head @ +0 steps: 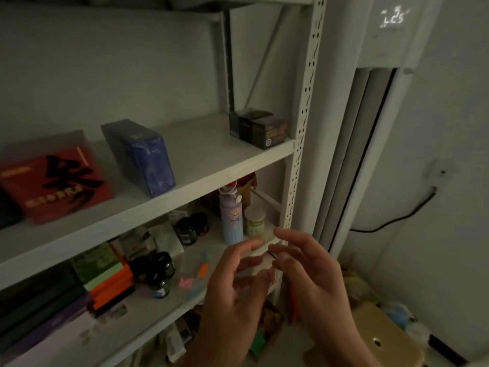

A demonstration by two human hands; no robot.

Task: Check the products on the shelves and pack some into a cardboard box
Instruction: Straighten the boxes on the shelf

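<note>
My left hand (232,284) and my right hand (312,276) are raised close together in front of the middle shelf's (164,308) right end, fingers spread and loosely straight. A small pale item (267,271) shows between the fingertips, too blurred to name. A thin red strip (291,305) runs along my right palm; whether it is held is unclear. Behind the hands stand a light-blue bottle (231,218) and a small green-labelled jar (254,221). On the upper shelf (211,170) are a red box with a black character (53,181), a blue box (140,157) and dark boxes (259,128).
Dark jars (189,229), orange and green boxes (105,276) and a clear bag with coloured bits (195,274) crowd the middle shelf. A perforated post (304,128) ends the rack. A tall white air conditioner (381,75) stands to its right, with a tan surface with a hole (383,337) below.
</note>
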